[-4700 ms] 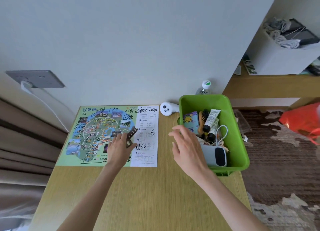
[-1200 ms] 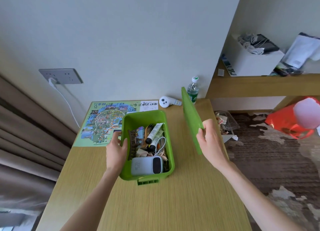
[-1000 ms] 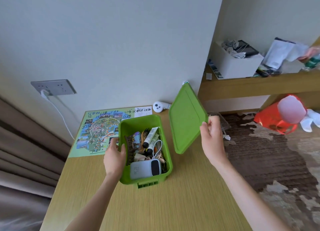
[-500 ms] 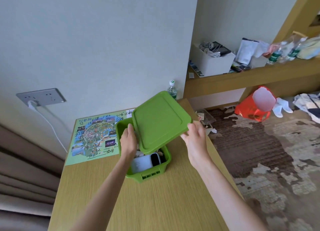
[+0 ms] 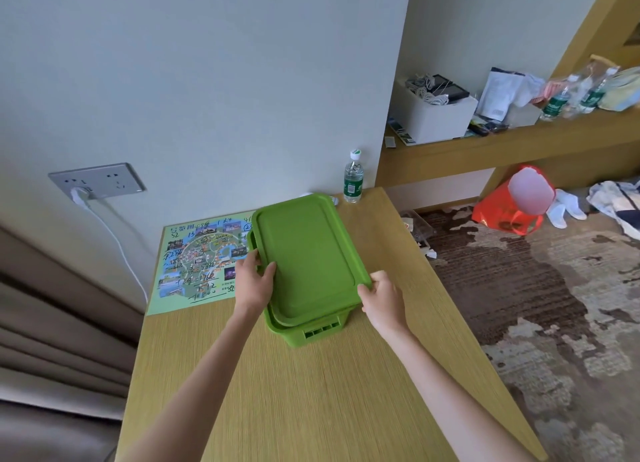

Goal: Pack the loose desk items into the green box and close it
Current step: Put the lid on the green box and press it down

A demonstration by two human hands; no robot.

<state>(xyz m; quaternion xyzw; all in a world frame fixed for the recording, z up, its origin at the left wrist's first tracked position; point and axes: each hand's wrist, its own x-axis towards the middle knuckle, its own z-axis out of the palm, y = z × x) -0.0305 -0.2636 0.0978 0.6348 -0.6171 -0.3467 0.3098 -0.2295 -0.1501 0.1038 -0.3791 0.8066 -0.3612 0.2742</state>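
Left hand (image 5: 254,281) grips the lid (image 5: 306,253) at its left edge; right hand (image 5: 382,297) grips its near-right corner. The lid rests atop the green box (image 5: 313,332) between both hands; wooden surface (image 5: 311,399) stretches from the wrists toward the person.

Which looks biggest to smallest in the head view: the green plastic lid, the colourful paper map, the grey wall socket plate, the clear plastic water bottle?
1. green plastic lid
2. colourful paper map, partly covered
3. grey wall socket plate
4. clear plastic water bottle
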